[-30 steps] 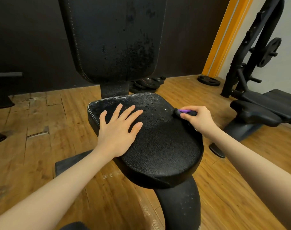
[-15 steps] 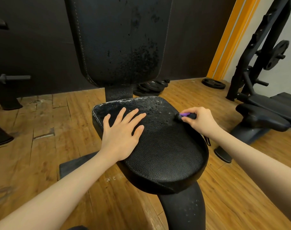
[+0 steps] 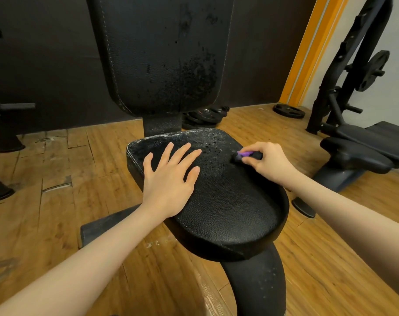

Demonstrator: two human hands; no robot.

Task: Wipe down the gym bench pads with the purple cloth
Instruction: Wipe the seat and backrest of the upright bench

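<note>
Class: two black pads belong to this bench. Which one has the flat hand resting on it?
The seat pad, lying horizontal; the left hand rests flat on it. The back pad stands upright behind, untouched.

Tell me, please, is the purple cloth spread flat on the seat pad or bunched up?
Bunched up: the purple cloth shows only as a small wad gripped in the right hand, touching the seat pad.

The right hand point(image 3: 265, 161) covered most of the cloth point(image 3: 245, 153); only a purple sliver showed, so its size and shape could not be told. The back pad point(image 3: 162, 53) ran off the top edge. The left hand point(image 3: 169, 179) hid part of the seat point(image 3: 228, 208). The plates point(image 3: 205, 116) sat partly behind the back pad.
</note>
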